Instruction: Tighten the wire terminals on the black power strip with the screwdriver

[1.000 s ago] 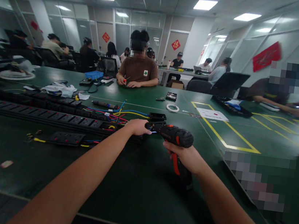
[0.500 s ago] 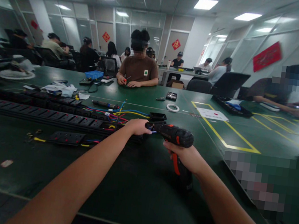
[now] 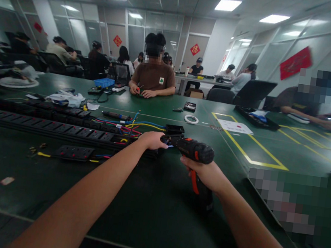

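My right hand (image 3: 207,173) is wrapped round the grip of a black and orange cordless drill (image 3: 195,149), which lies roughly level and points left. At the drill's tip, my left hand (image 3: 152,140) is closed on a small dark part that its fingers mostly hide. Beneath and beside the left hand is the right end of a long black power strip (image 3: 70,129) with a row of sockets. Blue, yellow and red wires (image 3: 131,124) run loose behind it. Just beyond the drill's tip sits a small black open box (image 3: 175,129).
A short black socket block (image 3: 73,152) with wires lies nearer me on the left. Farther back are a white ring (image 3: 191,119), a black screwdriver-like tool (image 3: 116,115) and a paper sheet (image 3: 234,126). A co-worker (image 3: 153,75) sits across the green table (image 3: 141,218).
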Available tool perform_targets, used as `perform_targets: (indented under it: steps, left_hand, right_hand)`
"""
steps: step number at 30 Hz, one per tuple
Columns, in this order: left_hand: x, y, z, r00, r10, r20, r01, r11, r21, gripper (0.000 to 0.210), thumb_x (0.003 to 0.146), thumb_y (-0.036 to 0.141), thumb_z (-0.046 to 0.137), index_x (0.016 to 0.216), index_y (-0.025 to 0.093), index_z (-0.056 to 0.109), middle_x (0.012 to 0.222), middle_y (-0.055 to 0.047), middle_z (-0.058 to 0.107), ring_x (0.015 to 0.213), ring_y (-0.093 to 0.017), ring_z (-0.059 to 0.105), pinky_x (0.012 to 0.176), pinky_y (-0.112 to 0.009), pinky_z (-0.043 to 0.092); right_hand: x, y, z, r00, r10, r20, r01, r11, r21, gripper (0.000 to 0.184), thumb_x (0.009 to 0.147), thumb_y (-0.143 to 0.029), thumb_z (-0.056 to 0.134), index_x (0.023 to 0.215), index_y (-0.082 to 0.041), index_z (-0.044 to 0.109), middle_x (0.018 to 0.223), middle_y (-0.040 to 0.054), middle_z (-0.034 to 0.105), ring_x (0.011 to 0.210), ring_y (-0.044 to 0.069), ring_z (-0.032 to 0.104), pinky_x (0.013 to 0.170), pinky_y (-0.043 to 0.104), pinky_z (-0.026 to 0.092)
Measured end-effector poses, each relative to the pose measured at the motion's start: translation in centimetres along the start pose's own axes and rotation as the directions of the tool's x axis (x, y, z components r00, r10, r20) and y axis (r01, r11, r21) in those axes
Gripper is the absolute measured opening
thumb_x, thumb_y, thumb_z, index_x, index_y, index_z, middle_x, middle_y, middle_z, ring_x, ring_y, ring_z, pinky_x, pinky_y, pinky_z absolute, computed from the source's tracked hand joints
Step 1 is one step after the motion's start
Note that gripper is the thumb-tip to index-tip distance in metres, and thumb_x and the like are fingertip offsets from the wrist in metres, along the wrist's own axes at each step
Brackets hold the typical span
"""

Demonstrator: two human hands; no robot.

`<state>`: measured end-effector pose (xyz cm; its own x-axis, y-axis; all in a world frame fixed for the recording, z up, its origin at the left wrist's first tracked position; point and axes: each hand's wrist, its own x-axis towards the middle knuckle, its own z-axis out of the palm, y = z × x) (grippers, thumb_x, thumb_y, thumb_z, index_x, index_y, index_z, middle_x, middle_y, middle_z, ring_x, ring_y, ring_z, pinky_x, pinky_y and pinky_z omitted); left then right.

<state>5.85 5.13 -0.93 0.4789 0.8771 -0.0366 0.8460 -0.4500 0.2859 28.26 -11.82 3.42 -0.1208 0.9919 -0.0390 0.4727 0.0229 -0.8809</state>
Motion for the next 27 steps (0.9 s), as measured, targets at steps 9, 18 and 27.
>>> perform_targets:
  steps: [9,18,27]
  left_hand:
    - [-0.14,0.08,-0.07,1.0,0.008,-0.007,-0.008,1.0,-0.009,0.049,0.082,0.065,0.069,0.119,0.033,0.07,0.125,-0.003,0.076,0.111,-0.031,0.071,0.088,-0.036,0.054]
    - [0.35,-0.44,0.33,0.999,0.041,-0.018,-0.041,0.999,-0.018,0.051,0.083,0.063,0.071,0.125,0.036,0.069,0.128,-0.001,0.075,0.113,-0.028,0.07,0.091,-0.033,0.052]
    - [0.5,-0.63,0.51,0.999,0.045,-0.025,-0.045,0.999,-0.03,0.051,0.082,0.064,0.072,0.125,0.035,0.07,0.125,-0.002,0.075,0.113,-0.028,0.07,0.092,-0.034,0.052]
  right_hand:
    - [-0.17,-0.09,0.06,0.999,0.033,0.01,-0.033,0.999,0.024,0.031,0.083,-0.05,0.074,0.091,-0.02,0.066,0.074,-0.0002,0.062,0.065,0.019,0.061,0.061,0.033,0.05]
    - [-0.09,-0.03,-0.04,0.999,0.033,0.003,-0.033,0.999,0.028,0.032,0.083,-0.049,0.075,0.095,-0.02,0.068,0.075,0.0006,0.063,0.066,0.02,0.062,0.062,0.033,0.05]
    - [-0.06,0.18,-0.03,1.0,0.005,-0.002,-0.005,0.999,0.036,0.032,0.084,-0.049,0.075,0.099,-0.021,0.069,0.073,-0.0004,0.064,0.066,0.02,0.063,0.063,0.033,0.05]
